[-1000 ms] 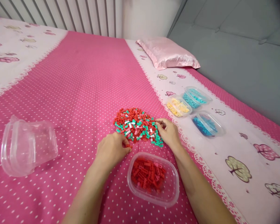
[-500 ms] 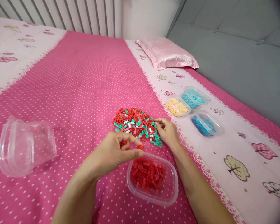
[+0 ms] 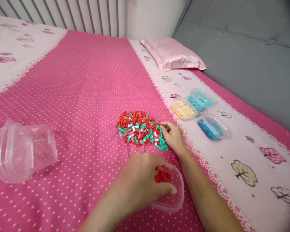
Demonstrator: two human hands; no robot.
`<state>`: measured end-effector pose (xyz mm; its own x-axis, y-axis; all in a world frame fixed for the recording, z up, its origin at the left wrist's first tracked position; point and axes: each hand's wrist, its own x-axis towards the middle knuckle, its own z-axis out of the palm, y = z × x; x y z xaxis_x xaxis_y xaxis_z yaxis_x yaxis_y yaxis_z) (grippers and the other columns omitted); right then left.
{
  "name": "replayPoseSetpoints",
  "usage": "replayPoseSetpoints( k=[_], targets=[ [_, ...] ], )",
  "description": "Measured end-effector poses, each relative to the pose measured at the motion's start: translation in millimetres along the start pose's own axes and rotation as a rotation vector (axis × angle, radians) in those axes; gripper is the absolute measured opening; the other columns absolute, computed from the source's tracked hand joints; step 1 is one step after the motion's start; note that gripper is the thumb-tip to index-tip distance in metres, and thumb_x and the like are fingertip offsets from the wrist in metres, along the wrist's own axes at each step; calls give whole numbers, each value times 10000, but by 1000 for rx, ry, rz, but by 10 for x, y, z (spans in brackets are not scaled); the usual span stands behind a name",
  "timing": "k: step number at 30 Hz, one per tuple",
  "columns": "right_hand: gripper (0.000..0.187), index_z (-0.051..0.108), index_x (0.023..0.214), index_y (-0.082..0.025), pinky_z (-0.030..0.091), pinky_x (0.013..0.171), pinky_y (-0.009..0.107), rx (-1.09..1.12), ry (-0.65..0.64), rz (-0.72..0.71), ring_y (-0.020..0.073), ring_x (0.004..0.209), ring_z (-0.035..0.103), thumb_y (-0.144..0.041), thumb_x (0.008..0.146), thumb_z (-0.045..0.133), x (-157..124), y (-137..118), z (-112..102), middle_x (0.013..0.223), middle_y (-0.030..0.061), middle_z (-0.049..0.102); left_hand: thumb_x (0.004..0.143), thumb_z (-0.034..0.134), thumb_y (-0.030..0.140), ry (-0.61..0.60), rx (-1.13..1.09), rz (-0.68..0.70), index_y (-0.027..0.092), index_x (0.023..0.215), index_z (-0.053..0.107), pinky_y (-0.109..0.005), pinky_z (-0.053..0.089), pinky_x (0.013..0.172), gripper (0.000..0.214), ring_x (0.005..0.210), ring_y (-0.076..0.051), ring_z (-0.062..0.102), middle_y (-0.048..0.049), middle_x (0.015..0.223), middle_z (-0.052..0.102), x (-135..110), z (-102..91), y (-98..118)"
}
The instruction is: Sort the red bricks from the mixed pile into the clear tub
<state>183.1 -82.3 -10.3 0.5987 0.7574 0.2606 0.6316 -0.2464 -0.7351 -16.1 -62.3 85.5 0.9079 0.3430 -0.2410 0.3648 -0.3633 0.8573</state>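
Note:
A pile of small red, green, white and pink bricks lies on the pink dotted bedspread. Just in front of it stands a clear plastic tub holding red bricks. My left hand hovers palm-down over that tub and hides most of it. Its thumb and forefinger are spread apart, with the red bricks showing between them. My right hand rests at the pile's right edge. Its fingers are curled in a pinch among the bricks, and what they grip is too small to see.
Three clear tubs stand on the pale strip to the right: yellow bricks, turquoise bricks, blue bricks. An empty clear container lies on its side at the left. A pink pillow lies beyond, beside a grey padded headboard.
My left hand lifted red bricks from the pile's near edge, carried them right and down, and now spreads over the tub. My right hand has stayed at the pile's edge.

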Motion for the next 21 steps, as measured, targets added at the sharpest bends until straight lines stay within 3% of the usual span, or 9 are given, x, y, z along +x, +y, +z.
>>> replayPoseSetpoints(
  k=[4, 8, 13, 16, 19, 21],
  targets=[
    [199, 673, 873, -180, 494, 697, 299, -11, -1, 3, 168, 686, 632, -269, 778, 523, 1, -4, -3, 797, 40, 700, 706, 649, 368, 32, -3, 5, 268, 862, 731, -253, 313, 519, 202, 546, -117, 482, 24, 626, 624, 16, 54, 26],
    [208, 674, 880, -184, 489, 706, 305, -36, -3, -6, 170, 689, 628, -260, 783, 506, -1, -7, -7, 813, 43, 702, 721, 642, 312, -40, 11, 68, 266, 902, 717, -271, 388, 638, 202, 698, -158, 569, -3, 774, 689, -9, 81, 17],
    [247, 676, 908, -198, 478, 773, 336, -79, -11, -14, 188, 768, 629, -231, 808, 452, 9, 13, -10, 866, 45, 706, 769, 605, 288, -118, 14, 161, 246, 945, 706, -279, 422, 767, 207, 844, -177, 612, -21, 941, 705, -78, -25, 60],
    [268, 675, 902, -199, 461, 832, 351, -85, -6, -30, 196, 853, 627, -192, 816, 422, 21, 38, -5, 918, 46, 704, 779, 588, 269, -175, -53, 173, 243, 906, 711, -268, 442, 757, 179, 818, -167, 625, -8, 896, 712, -114, -103, 109],
    [284, 668, 883, -192, 456, 849, 356, -58, 11, -32, 200, 881, 624, -154, 810, 396, 17, 48, 17, 928, 54, 700, 768, 597, 307, -60, -125, 103, 245, 911, 707, -257, 460, 688, 191, 742, -156, 632, 0, 828, 716, -119, -173, 106],
    [300, 654, 893, -180, 459, 846, 354, -29, 87, -38, 201, 876, 619, -136, 806, 371, -3, 32, 35, 914, 68, 690, 749, 613, 356, 135, -103, 29, 224, 894, 706, -257, 458, 645, 217, 684, -153, 622, -5, 758, 708, -92, -233, 53]
  ],
)
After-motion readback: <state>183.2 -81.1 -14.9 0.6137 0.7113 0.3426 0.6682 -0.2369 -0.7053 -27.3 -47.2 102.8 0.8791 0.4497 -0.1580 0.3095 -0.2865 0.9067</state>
